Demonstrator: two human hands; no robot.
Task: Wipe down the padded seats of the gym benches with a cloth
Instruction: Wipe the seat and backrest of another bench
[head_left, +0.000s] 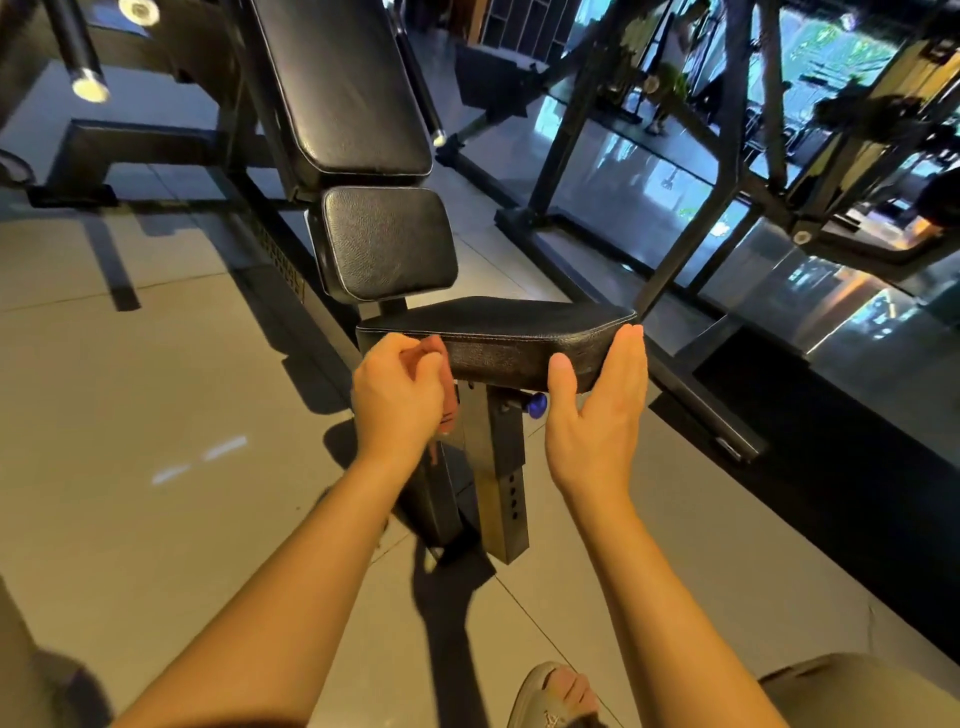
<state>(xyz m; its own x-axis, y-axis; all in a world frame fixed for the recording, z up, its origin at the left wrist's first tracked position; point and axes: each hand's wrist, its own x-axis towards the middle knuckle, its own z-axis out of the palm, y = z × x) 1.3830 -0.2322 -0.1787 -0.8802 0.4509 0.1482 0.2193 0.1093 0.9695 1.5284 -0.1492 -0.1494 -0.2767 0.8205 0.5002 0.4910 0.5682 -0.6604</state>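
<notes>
Black padded seat (498, 325) stands on grey tiled floor (156, 364).

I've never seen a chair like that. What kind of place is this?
Most likely a gym. The black padded seat belongs to a workout bench with a tall back pad, bare metal bar ends stick out nearby, and steel rack frames stand behind.

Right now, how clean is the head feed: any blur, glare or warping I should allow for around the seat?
Head view: seat pad and both hands sharp enough; the cloth in the left hand is smeared by motion. Wide-angle warping bends the frame bars at the edges. Low light throws long shadows on the floor tiles; bright reflections wash the glossy floor at right. The right hand is open against the seat's edge.
</notes>
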